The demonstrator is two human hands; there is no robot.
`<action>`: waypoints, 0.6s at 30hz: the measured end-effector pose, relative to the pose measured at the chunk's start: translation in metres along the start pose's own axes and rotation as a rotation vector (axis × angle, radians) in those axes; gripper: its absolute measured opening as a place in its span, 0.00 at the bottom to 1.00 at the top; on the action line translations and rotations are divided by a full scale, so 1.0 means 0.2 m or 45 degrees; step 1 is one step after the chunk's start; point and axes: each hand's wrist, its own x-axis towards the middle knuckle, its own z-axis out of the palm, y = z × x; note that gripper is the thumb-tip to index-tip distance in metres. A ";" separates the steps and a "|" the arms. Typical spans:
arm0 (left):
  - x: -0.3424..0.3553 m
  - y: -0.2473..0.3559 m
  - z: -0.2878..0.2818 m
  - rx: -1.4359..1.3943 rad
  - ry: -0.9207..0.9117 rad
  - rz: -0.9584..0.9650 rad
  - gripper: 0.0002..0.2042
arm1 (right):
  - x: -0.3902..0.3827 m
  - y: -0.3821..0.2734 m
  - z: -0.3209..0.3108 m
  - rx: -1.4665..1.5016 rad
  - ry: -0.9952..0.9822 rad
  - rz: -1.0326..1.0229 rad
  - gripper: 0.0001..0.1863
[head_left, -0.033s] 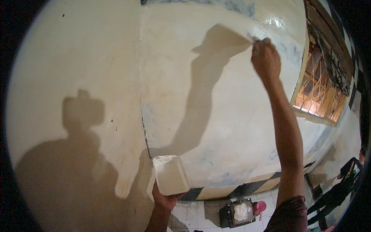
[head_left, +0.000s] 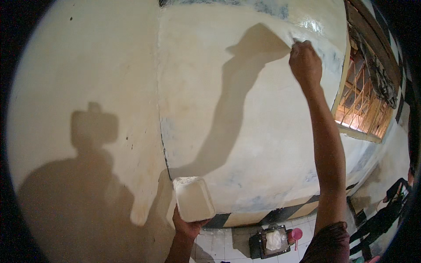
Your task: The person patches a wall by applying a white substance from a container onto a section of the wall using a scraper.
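My left hand (head_left: 189,228) is closed on the underside of a white rectangular plastic tub (head_left: 195,202), its open top facing me. Smooth off-white matter, paint or filler, lies inside. High on the right, my right hand (head_left: 305,63) is closed around a thin flat tool (head_left: 293,38) at the wall (head_left: 263,127). Most of the tool is hidden by my fingers, so its exact kind does not show. The cream wall has bluish-grey patches near the top and lower down. Shadows of my right arm and head fall across it.
A barred window (head_left: 364,94) with dark cloth stands at the right. Below, on white floor tiles (head_left: 215,245), sit a black stand (head_left: 256,245) bearing a white lump (head_left: 275,240) and a pink dipper (head_left: 297,233). A person in dark clothes (head_left: 383,219) is at the far right.
My right hand has shifted a little to the right and slightly up along the wall, its shadow with it. My left hand and the tub have stayed in place.
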 end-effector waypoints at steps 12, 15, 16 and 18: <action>0.06 -0.01 -0.05 -0.161 -0.001 0.002 0.29 | 0.49 -0.42 0.19 -0.127 -0.081 -0.518 0.10; 0.04 0.00 0.01 -0.216 0.051 -0.043 0.29 | 0.17 -0.41 0.37 -0.058 -0.154 -0.757 0.09; 0.03 0.00 -0.02 -0.174 0.057 -0.026 0.30 | -0.01 -0.45 0.40 -0.085 -0.452 -0.740 0.10; 0.04 0.03 -0.10 -0.093 0.071 0.041 0.30 | -0.41 -0.54 0.37 -0.074 0.000 -1.058 0.11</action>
